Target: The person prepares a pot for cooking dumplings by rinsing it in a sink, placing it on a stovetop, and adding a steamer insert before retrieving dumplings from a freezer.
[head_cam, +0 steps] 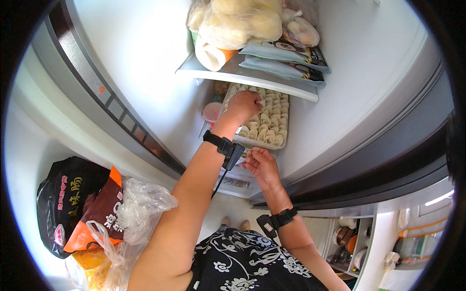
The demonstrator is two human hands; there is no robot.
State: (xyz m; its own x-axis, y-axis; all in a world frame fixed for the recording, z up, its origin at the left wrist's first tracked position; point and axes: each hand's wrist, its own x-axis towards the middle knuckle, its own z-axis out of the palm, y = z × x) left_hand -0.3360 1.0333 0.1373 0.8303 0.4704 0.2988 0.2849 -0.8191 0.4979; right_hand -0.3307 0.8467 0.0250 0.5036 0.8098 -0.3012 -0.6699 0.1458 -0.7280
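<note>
A white plastic tray [283, 144] on a refrigerator shelf holds rows of small pale dumplings [269, 135]. My left hand [244, 105] reaches over the tray with its fingers curled at the dumplings; a small pale piece shows at its fingertips, probably a dumpling, though the fingers partly hide it. My right hand [261, 164] hangs below the tray's front edge, palm partly up, thumb near the bent fingers; nothing clear shows between them. Both wrists wear black straps with small devices.
Above the tray, a shelf [247, 82] bears bagged pale food [240, 22], flat packets [287, 67] and a rolled white item. A red-lidded tub [212, 111] stands left of the tray. The open door at left holds a black food bag [65, 203] and plastic bags. Drawers lie below.
</note>
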